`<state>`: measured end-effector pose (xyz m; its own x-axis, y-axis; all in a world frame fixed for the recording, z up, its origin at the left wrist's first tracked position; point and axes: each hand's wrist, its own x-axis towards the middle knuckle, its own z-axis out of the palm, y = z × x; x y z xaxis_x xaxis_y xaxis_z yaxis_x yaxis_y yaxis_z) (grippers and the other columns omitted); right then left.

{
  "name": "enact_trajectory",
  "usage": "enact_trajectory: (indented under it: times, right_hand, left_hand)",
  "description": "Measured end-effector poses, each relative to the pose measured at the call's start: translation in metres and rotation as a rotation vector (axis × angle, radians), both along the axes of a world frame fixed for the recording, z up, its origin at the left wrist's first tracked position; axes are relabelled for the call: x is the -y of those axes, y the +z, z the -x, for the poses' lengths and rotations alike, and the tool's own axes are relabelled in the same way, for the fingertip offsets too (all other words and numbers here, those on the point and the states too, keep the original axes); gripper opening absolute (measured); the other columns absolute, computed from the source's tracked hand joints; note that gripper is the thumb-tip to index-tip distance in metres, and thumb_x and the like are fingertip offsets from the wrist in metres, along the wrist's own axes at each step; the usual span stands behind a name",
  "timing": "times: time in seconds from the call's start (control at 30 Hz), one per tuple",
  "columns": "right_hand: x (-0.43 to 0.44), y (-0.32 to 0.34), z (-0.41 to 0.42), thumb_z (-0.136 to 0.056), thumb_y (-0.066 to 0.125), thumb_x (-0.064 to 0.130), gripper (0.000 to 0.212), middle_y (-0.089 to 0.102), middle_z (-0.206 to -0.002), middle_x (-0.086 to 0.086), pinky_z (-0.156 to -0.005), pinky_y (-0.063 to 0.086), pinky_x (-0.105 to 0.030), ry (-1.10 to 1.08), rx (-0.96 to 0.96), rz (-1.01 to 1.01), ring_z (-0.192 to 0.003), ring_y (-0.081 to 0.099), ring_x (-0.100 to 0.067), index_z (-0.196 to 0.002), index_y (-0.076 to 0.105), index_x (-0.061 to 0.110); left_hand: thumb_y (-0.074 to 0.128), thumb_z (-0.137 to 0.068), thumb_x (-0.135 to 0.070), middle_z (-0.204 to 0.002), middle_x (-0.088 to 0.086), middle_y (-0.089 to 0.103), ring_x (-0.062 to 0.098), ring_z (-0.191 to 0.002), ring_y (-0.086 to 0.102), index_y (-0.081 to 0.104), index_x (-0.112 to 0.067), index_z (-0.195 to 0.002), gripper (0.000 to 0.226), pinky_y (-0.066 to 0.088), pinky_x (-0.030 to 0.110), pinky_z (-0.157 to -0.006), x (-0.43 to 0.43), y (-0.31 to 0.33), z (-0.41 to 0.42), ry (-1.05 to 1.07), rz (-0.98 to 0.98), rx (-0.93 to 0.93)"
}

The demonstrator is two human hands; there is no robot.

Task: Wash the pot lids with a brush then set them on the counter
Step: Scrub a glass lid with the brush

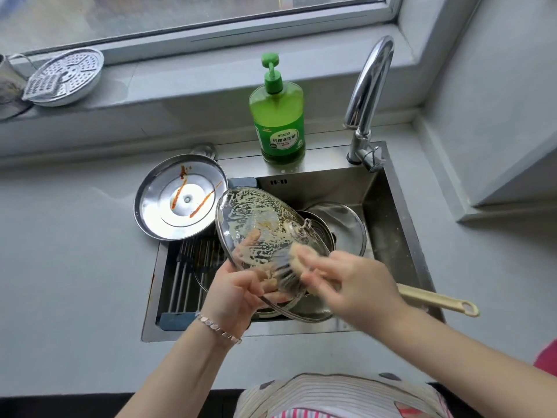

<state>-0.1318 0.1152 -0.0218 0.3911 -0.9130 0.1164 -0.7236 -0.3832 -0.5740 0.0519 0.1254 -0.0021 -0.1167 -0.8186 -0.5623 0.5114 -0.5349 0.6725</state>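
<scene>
Two hands over one steel sink [401,224]: left hand [238,294] curled round the near rim of one soapy glass lid [265,224], held tilted above the basin; right hand [352,282] wrapped round one brush [437,300], bristles against the foamy glass, blurred. One steel lid [180,203], streaked red, upside down across the sink's left edge. At least one second glass lid [346,227] down in the basin. Behind, one green soap bottle [278,122] and one tap [367,95]. One perforated steamer plate [66,73] on the window ledge.
</scene>
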Motion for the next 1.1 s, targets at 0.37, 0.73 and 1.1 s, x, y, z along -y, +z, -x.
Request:
enact_trajectory:
  times: [0.37,0.73,1.1]
  right_hand:
    - [0.018,0.042,-0.048,-0.078,0.049,0.049,0.037,0.062,-0.063,0.009,-0.043,0.026,-0.017,0.160,0.009,0.169,-0.053,0.057,-0.011,-0.109,0.067,0.040]
    - [0.010,0.024,-0.007,-0.080,0.040,0.054,0.039,0.052,-0.056,0.010,-0.042,0.009,-0.009,0.281,-0.092,0.111,-0.039,0.037,-0.004,-0.108,0.066,0.044]
    - [0.001,-0.002,0.011,-0.083,0.035,0.057,0.047,0.052,-0.065,0.011,-0.042,0.022,-0.012,0.158,-0.094,-0.051,-0.051,0.046,-0.007,-0.119,0.061,0.041]
  left_hand:
    - [0.042,-0.053,0.010,-0.079,0.018,0.060,0.024,-0.065,0.062,0.064,-0.005,-0.092,0.047,0.052,0.031,-0.047,-0.003,-0.007,0.008,0.010,-0.013,0.015]
    - [0.037,-0.045,0.016,-0.099,0.022,0.067,0.030,-0.072,0.069,0.053,-0.013,-0.119,0.081,0.055,0.035,-0.050,-0.003,0.000,-0.001,0.047,0.011,0.023]
    - [0.016,-0.073,0.024,-0.117,0.032,0.057,0.046,-0.081,0.065,0.041,-0.012,-0.132,0.074,0.038,0.014,-0.030,-0.005,0.008,-0.016,0.097,-0.053,0.067]
